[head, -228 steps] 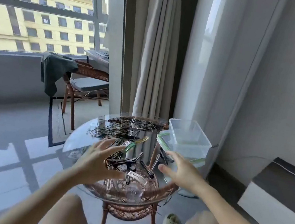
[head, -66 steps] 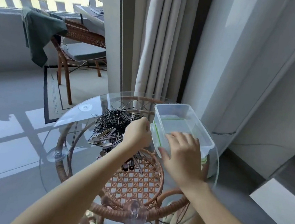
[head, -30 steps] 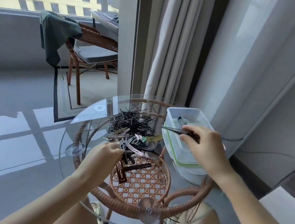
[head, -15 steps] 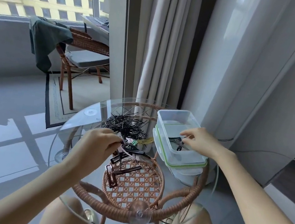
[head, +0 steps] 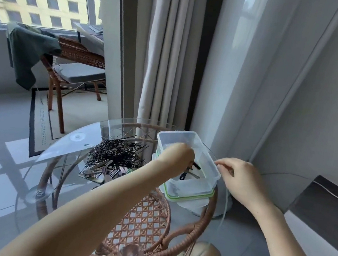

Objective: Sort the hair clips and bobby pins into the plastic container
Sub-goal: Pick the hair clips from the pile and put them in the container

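A clear plastic container (head: 176,133) stands on its green-edged lid at the right of the round glass table (head: 58,152). A few dark hair clips (head: 188,173) lie inside it. My left hand (head: 176,156) reaches over the container's left wall, fingers curled, and pinches dark hair clips that stick out below its fingertips. My right hand (head: 240,179) hovers at the container's right rim with loosely curled fingers and holds nothing. A pile of black bobby pins (head: 116,150) lies left of the container, with several metal hair clips (head: 103,168) in front of it.
The glass top sits on a rattan frame (head: 137,226) with a woven shelf below. Curtains (head: 168,53) and a white wall stand close behind the table. A rattan chair (head: 73,69) with a green cloth is far left. A low dark-topped bench (head: 325,202) stands at the right.
My left hand has moved from the clip pile to above the container, carrying clips. My right hand has drawn back out of the container to its right rim.
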Available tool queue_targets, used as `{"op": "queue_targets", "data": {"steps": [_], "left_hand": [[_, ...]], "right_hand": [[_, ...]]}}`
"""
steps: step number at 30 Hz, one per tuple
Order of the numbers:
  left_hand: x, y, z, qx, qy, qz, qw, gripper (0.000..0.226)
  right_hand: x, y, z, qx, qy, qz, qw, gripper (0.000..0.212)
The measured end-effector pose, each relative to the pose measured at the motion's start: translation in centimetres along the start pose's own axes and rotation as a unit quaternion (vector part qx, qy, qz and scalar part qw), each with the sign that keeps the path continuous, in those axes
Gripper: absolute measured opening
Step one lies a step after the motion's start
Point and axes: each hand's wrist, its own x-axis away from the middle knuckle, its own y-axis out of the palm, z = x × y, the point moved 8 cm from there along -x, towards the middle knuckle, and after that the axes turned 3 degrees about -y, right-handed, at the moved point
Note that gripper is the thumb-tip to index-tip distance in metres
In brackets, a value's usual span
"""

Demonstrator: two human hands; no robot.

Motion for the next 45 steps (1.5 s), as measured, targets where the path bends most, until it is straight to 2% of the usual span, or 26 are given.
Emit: {"op": "queue_targets", "data": {"steps": [3,5,8,9,11,12,14,17,19,21,24,27,31,33,36,40,45], "left_hand": [[0.3,1.6,0.1,-0.026,0.01,-0.042,0.999,0.041],[1.3,0.1,-0.9,0.004,0.029,0.009,1.0,0.047],[4.5,-3.4,-4.8,0.071,0.004,0.104,0.992,0.038],[6.2,-4.2,-6.5,0.085,-0.02,0.119,0.989,0.033],[10.0,-4.4,-9.9,0.082,-0.067,0.101,0.989,0.029],[11.9,-3.7,-11.3,0.065,-0.093,0.063,0.992,0.036],[15.9,-1.2,-13.6,0.024,-0.156,-0.03,0.987,0.063],[20.7,2.7,-14.9,0.006,-0.219,-0.091,0.971,0.098],[21.8,4.5,-14.9,0.01,-0.237,-0.085,0.968,0.107],[21.5,4.9,-15.2,0.018,-0.248,-0.056,0.967,0.108],[20.2,4.9,-15.7,0.045,-0.232,-0.02,0.971,0.101],[18.9,4.6,-15.9,0.037,-0.186,0.012,0.982,0.083],[18.4,4.1,-16.3,0.038,-0.152,0.054,0.986,0.053],[18.3,4.1,-16.3,0.047,-0.134,0.07,0.987,0.044],[18.4,3.9,-16.1,0.054,-0.107,0.103,0.988,0.027],[18.9,3.2,-16.0,0.041,-0.081,0.167,0.982,0.008],[19.8,0.9,-16.1,0.054,-0.088,0.24,0.965,0.008]], "right_hand": [[0.3,0.3,-0.3,0.008,-0.006,-0.003,1.0,0.019],[0.4,0.0,-1.4,0.004,-0.024,0.027,0.999,0.019],[1.4,-0.2,-5.3,-0.06,-0.08,0.064,0.993,0.014],[2.0,0.5,-6.9,-0.088,-0.097,0.041,0.991,0.016],[3.4,3.5,-10.3,-0.115,-0.131,-0.074,0.982,0.033],[4.3,5.6,-11.7,-0.09,-0.149,-0.139,0.975,0.046],[5.6,9.8,-13.2,0.013,-0.167,-0.228,0.959,0.072],[5.2,14.9,-13.2,0.101,-0.12,-0.265,0.951,0.1],[4.0,17.1,-13.3,0.121,-0.1,-0.255,0.954,0.104],[3.0,18.6,-14.1,0.125,-0.116,-0.251,0.953,0.098],[2.5,19.4,-15.7,0.075,-0.126,-0.25,0.957,0.075],[2.9,19.2,-16.6,0.041,-0.143,-0.229,0.962,0.052],[4.5,18.4,-17.4,0.087,-0.233,-0.152,0.957,0.021],[5.2,18.0,-17.0,0.091,-0.265,-0.111,0.954,0.025],[5.6,16.9,-16.1,0.055,-0.269,-0.096,0.957,0.029],[5.2,14.2,-14.6,-0.032,-0.224,-0.08,0.971,0.027],[4.0,9.4,-12.8,-0.137,-0.134,-0.048,0.98,0.022]]}}
